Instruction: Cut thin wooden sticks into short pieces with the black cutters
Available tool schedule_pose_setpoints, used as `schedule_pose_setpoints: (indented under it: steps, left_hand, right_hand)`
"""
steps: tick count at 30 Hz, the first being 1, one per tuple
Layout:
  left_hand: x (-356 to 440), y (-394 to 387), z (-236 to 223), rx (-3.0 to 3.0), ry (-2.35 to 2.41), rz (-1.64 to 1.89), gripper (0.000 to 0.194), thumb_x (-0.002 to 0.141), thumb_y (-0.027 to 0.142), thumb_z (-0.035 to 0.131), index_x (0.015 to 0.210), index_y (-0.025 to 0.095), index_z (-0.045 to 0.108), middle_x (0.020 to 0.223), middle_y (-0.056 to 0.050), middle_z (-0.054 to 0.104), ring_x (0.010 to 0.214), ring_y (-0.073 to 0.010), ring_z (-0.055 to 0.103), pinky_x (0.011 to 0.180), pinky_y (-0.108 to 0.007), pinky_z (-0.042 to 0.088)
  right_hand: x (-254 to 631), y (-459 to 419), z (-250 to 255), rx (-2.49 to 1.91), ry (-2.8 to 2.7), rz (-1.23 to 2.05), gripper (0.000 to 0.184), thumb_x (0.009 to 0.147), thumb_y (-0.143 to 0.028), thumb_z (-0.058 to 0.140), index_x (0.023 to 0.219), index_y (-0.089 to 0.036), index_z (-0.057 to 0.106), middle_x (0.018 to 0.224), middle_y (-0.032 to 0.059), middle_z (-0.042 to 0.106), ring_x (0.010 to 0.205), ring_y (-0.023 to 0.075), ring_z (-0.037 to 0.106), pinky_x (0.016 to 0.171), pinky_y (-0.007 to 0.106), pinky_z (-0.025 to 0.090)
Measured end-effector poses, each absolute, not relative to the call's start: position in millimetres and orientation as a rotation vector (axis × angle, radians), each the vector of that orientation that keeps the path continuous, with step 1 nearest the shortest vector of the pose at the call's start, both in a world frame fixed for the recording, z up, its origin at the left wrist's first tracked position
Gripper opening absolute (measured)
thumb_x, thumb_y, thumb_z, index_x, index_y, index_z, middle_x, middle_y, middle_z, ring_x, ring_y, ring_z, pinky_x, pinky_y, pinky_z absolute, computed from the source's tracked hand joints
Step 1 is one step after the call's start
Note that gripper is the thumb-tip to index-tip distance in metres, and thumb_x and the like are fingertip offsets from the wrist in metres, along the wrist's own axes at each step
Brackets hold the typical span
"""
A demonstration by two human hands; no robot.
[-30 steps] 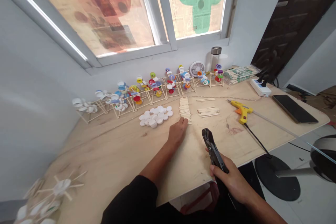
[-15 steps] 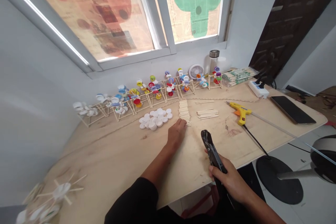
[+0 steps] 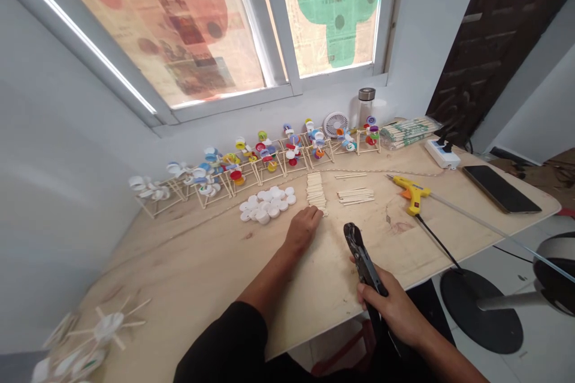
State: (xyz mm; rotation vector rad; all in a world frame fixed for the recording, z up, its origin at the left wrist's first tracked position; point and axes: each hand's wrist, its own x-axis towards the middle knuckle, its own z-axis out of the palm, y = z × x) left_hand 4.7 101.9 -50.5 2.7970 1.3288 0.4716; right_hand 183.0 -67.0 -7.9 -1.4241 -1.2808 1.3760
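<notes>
My left hand [image 3: 304,228] rests on the table at the near end of a row of short wooden sticks [image 3: 316,187]. Its fingers are curled together, and whatever lies under the fingertips is hidden. In my right hand [image 3: 393,305] is a pair of dark pliers [image 3: 365,263], their head pointing up and away from me over the table. A small pile of longer wooden sticks [image 3: 356,196] lies right of the row, with a few more sticks [image 3: 350,176] behind it. White bottle caps [image 3: 268,203] are grouped to the left of the row.
Along the wall stand several stick frames with coloured cap wheels [image 3: 269,158]. A yellow glue gun [image 3: 412,192], a phone [image 3: 501,188] and a power strip [image 3: 442,154] are on the right. A stick-and-cap wheel [image 3: 108,327] lies at the lower left.
My left hand has shifted very slightly, its fingers still at the near end of the stick row. My right hand and the pliers have hardly moved.
</notes>
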Motion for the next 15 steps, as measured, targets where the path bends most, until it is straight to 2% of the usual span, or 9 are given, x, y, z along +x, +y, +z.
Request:
schedule_pose_setpoints:
  steps: [4,9,15]
  left_hand:
    - [4.1,104.2,-50.0,2.824,1.269,0.512,0.017,0.085,0.014,0.038,0.082,0.018,0.054,0.084,-0.006,0.056,0.079,-0.0171,0.052,0.072,-0.027,0.041]
    - [2.5,93.9,-56.7,2.778,1.314,0.626,0.021,0.088,0.014,0.033,0.095,0.017,0.053,0.092,-0.007,0.057,0.087,-0.0157,0.054,0.076,-0.026,0.042]
    - [4.9,89.3,-61.5,2.789,1.317,0.634,0.019,0.086,0.016,0.038,0.091,0.018,0.057,0.088,-0.006,0.058,0.083,-0.0159,0.054,0.074,-0.026,0.043]
  right_hand:
    - [182.9,-67.0,-6.5,-1.437,-1.269,1.372,0.042,0.079,-0.025,0.048,0.12,-0.015,0.05,0.063,-0.003,0.052,0.061,0.0152,0.052,0.061,0.026,0.042]
    - [183.0,-66.5,-5.1,-1.435,-1.263,1.39,0.043,0.079,-0.022,0.047,0.121,-0.015,0.049,0.064,-0.0032,0.052,0.062,0.0147,0.051,0.061,0.026,0.041]
    - [183.2,-66.9,-5.1,-1.453,-1.268,1.392,0.042,0.079,-0.023,0.046,0.121,-0.016,0.049,0.064,-0.0038,0.051,0.063,0.0148,0.051,0.062,0.025,0.04]
